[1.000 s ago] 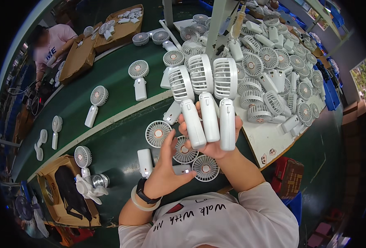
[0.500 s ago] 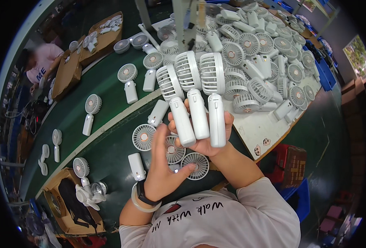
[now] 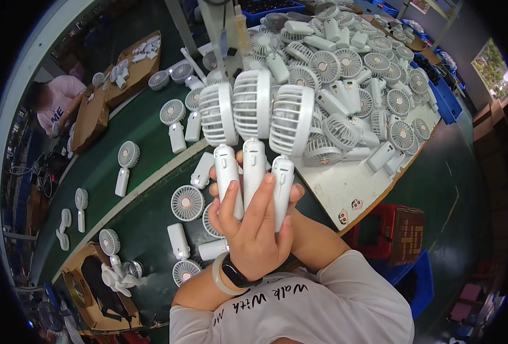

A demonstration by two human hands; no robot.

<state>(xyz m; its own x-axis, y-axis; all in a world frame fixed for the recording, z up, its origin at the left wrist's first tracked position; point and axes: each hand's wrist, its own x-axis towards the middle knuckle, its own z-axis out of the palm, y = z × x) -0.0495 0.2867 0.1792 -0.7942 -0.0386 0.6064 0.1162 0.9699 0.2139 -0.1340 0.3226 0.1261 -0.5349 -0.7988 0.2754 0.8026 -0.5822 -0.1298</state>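
Three white handheld fans stand side by side in front of me: a left fan (image 3: 216,114), a middle fan (image 3: 251,106) and a right fan (image 3: 291,120), their cage heads upward. My right hand (image 3: 294,198) is wrapped round their handles from behind, the thumb at the right side and fingertips showing at the left. Across the front of the handles lies my left hand (image 3: 254,235), its fingers stretched and spread, touching them. It hides the lower handle ends. A black wristband (image 3: 238,272) and a pale bangle (image 3: 222,279) are on the left wrist.
A large heap of white fans (image 3: 345,69) covers the white board (image 3: 340,189) ahead right. More fans (image 3: 187,203) lie on the green table to the left. A cardboard box (image 3: 96,289) holds a black bag. At far left, a person (image 3: 59,106) sits beside cartons (image 3: 90,120).
My left hand has moved up and right and come down onto the handles. The three fans have shifted left and tilted, with my right hand still round them.
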